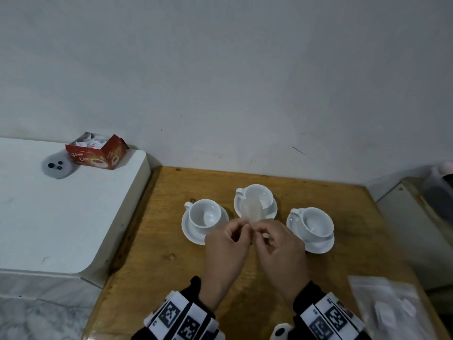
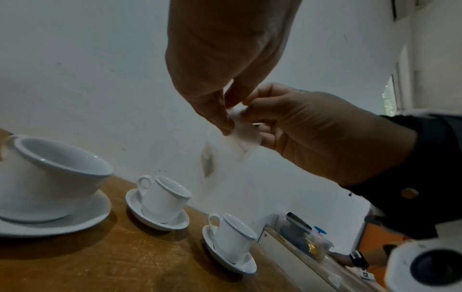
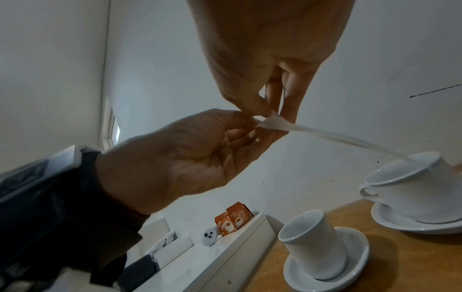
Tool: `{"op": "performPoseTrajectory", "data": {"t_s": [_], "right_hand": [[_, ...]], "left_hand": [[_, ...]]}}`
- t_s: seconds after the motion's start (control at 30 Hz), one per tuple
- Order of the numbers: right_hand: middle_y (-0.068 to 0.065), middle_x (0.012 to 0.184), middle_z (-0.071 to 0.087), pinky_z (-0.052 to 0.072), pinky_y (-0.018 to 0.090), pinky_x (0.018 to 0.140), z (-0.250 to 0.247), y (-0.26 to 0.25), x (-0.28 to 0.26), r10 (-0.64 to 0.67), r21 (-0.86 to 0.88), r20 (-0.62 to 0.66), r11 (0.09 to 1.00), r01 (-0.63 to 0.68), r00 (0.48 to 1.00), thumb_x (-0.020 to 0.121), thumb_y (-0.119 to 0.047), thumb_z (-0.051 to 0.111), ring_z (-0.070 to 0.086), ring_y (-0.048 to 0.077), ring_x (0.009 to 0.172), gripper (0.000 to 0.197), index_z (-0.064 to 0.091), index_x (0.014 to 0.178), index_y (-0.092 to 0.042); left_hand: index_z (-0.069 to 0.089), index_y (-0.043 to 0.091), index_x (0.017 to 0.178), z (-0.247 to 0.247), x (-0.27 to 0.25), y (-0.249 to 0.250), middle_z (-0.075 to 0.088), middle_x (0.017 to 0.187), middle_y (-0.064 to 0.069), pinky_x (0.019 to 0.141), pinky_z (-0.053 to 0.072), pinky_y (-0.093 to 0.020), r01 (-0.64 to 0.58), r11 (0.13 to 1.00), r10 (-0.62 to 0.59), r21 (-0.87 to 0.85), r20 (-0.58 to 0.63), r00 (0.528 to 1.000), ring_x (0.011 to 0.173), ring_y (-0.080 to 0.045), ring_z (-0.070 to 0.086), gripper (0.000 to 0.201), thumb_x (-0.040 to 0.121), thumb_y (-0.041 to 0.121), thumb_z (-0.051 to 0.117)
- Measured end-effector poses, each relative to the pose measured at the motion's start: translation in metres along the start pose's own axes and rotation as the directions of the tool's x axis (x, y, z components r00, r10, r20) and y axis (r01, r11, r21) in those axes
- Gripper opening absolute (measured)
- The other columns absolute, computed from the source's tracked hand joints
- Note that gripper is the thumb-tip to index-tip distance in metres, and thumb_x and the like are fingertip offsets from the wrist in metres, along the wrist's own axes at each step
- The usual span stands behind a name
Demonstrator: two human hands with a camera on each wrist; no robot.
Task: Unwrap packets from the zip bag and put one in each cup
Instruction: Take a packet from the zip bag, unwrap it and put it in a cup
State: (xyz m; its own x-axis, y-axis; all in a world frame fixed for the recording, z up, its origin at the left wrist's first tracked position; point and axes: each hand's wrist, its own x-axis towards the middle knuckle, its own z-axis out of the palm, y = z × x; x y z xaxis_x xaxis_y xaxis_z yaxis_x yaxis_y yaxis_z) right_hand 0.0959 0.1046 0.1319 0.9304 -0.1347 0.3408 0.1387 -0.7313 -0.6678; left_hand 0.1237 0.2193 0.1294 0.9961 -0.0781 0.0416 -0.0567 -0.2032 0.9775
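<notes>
Thin translucent white packet (image 1: 252, 209) is pinched at its near end by both the left hand (image 1: 226, 244) and right hand (image 1: 279, 244), held up over the middle white ceramic cup (image 1: 266, 193). Clear plastic zip bag (image 1: 389, 307) lies on the wooden bench (image 1: 152, 278), far right.

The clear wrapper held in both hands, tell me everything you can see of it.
The wrapper is a thin, see-through, pale plastic sleeve. The left hand and right hand pinch its near end between fingertips; the rest stretches away above the middle cup. Whether it touches that cup, or what it holds, is unclear.
</notes>
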Motion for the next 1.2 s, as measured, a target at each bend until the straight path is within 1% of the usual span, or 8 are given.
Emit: {"op": "performPoseTrajectory", "data": {"t_s": [0.27, 0.47, 0.53, 0.63, 0.8, 0.87, 1.1, 1.2], "right_hand": [[-0.008, 0.088, 0.065, 0.046, 0.002, 0.071, -0.015, 0.017, 0.01, -0.018, 0.035, -0.038, 0.999, 0.019, 0.999, 0.084, -0.006, 0.064, 0.059, -0.002, 0.09, 0.019, 0.07, 0.094, -0.021], [0.0, 0.086, 0.068, 0.058, 0.03, 0.068, -0.029, 0.036, 0.019, 0.167, 0.159, -0.081, 0.975, -0.152, 0.983, 0.083, -0.004, 0.063, 0.066, 0.009, 0.078, 0.027, 0.067, 0.082, -0.032], [0.001, 0.087, 0.07, 0.058, 0.027, 0.068, -0.035, 0.037, 0.023, 0.183, 0.181, -0.031, 0.968, -0.175, 0.983, 0.083, -0.004, 0.063, 0.066, 0.008, 0.079, 0.037, 0.061, 0.078, -0.04], [-0.004, 0.09, 0.068, 0.054, 0.013, 0.066, -0.04, 0.032, 0.023, 0.186, 0.251, 0.09, 0.947, -0.203, 0.978, 0.084, -0.005, 0.062, 0.065, 0.002, 0.082, 0.038, 0.06, 0.082, -0.043], [-0.006, 0.085, 0.067, 0.053, 0.016, 0.063, -0.043, 0.03, 0.021, 0.18, 0.355, 0.247, 0.898, -0.261, 0.952, 0.085, -0.005, 0.06, 0.065, 0.002, 0.08, 0.034, 0.063, 0.087, -0.038], [-0.002, 0.082, 0.068, 0.053, 0.018, 0.064, -0.043, 0.031, 0.021, 0.182, 0.381, 0.294, 0.878, -0.289, 0.938, 0.085, -0.004, 0.06, 0.066, 0.004, 0.077, 0.03, 0.065, 0.089, -0.034], [-0.012, 0.089, 0.067, 0.048, 0.005, 0.061, -0.046, 0.05, 0.028, 0.291, 0.399, 0.267, 0.835, -0.38, 0.919, 0.089, -0.002, 0.055, 0.062, -0.002, 0.083, 0.033, 0.062, 0.084, -0.034], [-0.007, 0.097, 0.068, 0.051, 0.017, 0.072, -0.041, 0.062, 0.028, 0.353, 0.459, 0.276, 0.768, -0.446, 0.894, 0.093, -0.01, 0.051, 0.062, 0.008, 0.094, 0.025, 0.062, 0.092, -0.033]], "left_hand": [[0.075, 0.021, 0.093, 0.019, 0.002, 0.01, 0.068, 0.074, 0.021, 0.067, 0.049, -0.004, -0.183, 0.967, 0.195, 0.177, -0.049, 0.98, 0.078, 0.009, 0.065, 0.012, 0.085, 0.016, 0.069], [0.075, 0.02, 0.089, 0.015, 0.01, 0.008, 0.056, 0.07, 0.033, 0.064, 0.044, 0.002, -0.198, 0.94, 0.231, 0.279, -0.092, 0.969, 0.076, 0.021, 0.059, 0.01, 0.08, 0.017, 0.073], [0.074, 0.021, 0.093, 0.015, 0.011, 0.007, 0.055, 0.073, 0.034, 0.066, 0.046, 0.001, -0.224, 0.925, 0.258, 0.308, -0.076, 0.963, 0.077, 0.023, 0.058, 0.013, 0.08, 0.022, 0.073], [0.062, 0.028, 0.116, 0.013, 0.012, 0.008, 0.059, 0.102, 0.026, 0.085, 0.048, -0.008, -0.304, 0.902, 0.294, 0.308, 0.079, 0.953, 0.1, 0.013, 0.056, 0.046, 0.074, 0.048, 0.068], [-0.003, 0.039, 0.143, 0.009, 0.021, -0.002, 0.013, 0.155, 0.011, 0.118, 0.008, -0.038, -0.453, 0.771, 0.225, 0.448, 0.473, 0.852, 0.142, -0.006, 0.009, 0.118, 0.055, 0.071, 0.069], [0.003, 0.028, 0.144, 0.01, 0.022, -0.009, 0.026, 0.15, 0.002, 0.115, 0.018, -0.046, -0.511, 0.694, 0.284, 0.507, 0.459, 0.842, 0.138, -0.01, 0.02, 0.117, 0.057, 0.066, 0.07], [0.04, 0.026, 0.128, 0.01, 0.027, -0.014, 0.057, 0.117, 0.003, 0.093, 0.025, -0.017, -0.537, 0.698, 0.415, 0.474, 0.344, 0.842, 0.107, -0.003, 0.041, 0.082, 0.057, 0.052, 0.07], [0.044, 0.024, 0.13, 0.013, 0.029, -0.015, 0.058, 0.118, 0.003, 0.093, 0.027, -0.018, -0.499, 0.687, 0.354, 0.528, 0.356, 0.865, 0.107, -0.01, 0.05, 0.081, 0.058, 0.056, 0.066]]}}
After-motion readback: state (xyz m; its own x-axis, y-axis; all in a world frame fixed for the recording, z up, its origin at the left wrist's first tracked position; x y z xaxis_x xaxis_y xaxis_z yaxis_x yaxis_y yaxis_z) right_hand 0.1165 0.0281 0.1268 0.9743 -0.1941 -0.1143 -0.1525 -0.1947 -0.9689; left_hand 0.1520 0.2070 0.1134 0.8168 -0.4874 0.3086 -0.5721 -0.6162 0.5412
